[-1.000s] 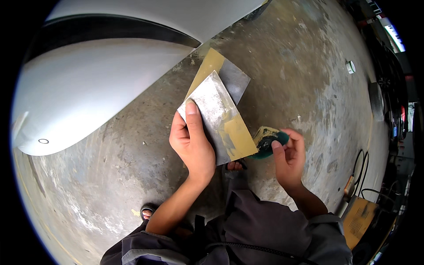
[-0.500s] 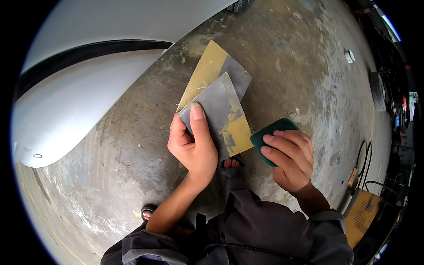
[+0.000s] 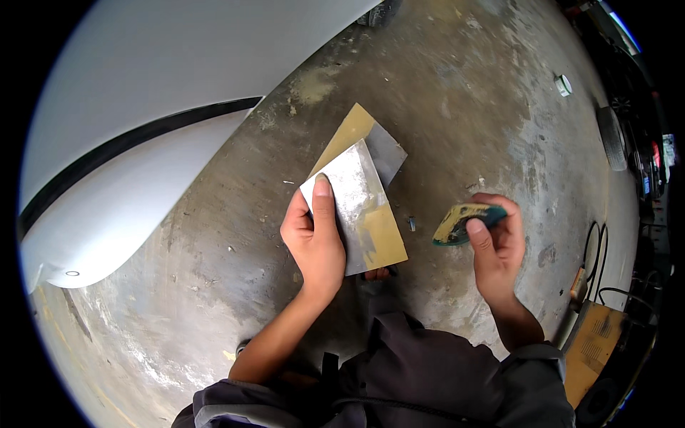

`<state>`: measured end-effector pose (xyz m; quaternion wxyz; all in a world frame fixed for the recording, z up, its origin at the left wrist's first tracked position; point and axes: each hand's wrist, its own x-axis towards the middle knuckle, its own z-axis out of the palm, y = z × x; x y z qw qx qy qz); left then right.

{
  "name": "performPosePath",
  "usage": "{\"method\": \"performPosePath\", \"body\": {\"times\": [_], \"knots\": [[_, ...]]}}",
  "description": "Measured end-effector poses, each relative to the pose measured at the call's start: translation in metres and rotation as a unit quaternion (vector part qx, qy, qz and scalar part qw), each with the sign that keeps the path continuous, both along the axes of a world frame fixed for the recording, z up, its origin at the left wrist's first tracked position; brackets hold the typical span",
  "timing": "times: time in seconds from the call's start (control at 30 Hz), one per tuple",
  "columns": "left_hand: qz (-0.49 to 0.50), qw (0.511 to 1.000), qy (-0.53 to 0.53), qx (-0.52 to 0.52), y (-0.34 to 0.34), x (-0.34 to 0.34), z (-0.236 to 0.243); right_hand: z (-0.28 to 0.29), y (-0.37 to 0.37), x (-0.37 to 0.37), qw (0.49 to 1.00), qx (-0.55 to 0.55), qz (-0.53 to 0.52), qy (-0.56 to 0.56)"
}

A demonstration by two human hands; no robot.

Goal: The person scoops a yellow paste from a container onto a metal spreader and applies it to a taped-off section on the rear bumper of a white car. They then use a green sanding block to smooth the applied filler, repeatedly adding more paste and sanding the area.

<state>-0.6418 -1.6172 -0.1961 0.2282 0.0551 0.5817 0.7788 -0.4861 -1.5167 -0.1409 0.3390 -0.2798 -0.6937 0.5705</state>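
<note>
Two flat metal plates fan out from my left hand (image 3: 314,253), which is closed on them with the thumb pressed on top. The front metal plate (image 3: 347,175) catches bright light and has a yellow-tan putty layer over its lower right part. Behind it shows the rear metal plate (image 3: 387,158), with the same putty along its left side. To their right, apart from the plates, my right hand (image 3: 501,267) pinches a dark green putty spreader (image 3: 492,214). Yellowish putty smears the spreader's visible face. Part of the rear plate is hidden by the front one.
A pale car body (image 3: 164,78) with a black trim strip (image 3: 143,139) fills the upper left. On the stained concrete floor (image 3: 457,121) stand a small white-and-green can (image 3: 563,85) and a tire (image 3: 611,139). Black cables (image 3: 591,257) lie by a yellow-orange box (image 3: 594,349) at right.
My right hand has moved away to the right and turned the spreader, so its putty-smeared face now shows. The plates have tilted, and the front one now shines.
</note>
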Motion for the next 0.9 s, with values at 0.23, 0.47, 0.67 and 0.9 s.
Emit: {"method": "performPosePath", "body": {"times": [0.23, 0.47, 0.67, 0.9], "knots": [[-0.286, 0.938, 0.06, -0.186, -0.057, -0.042, -0.014, 0.042, 0.017, -0.044, 0.942, -0.312, 0.108, 0.067], [-0.531, 0.774, 0.146, -0.312, -0.099, -0.09, 0.019, 0.082, -0.002, -0.083, 0.942, -0.239, 0.219, -0.086], [-0.564, 0.789, 0.126, -0.207, -0.087, -0.057, -0.054, 0.072, -0.032, -0.104, 0.961, -0.184, 0.164, -0.125], [-0.642, 0.707, 0.042, -0.293, -0.121, -0.063, -0.074, -0.002, -0.07, -0.126, 0.965, -0.26, 0.03, 0.03]]}}
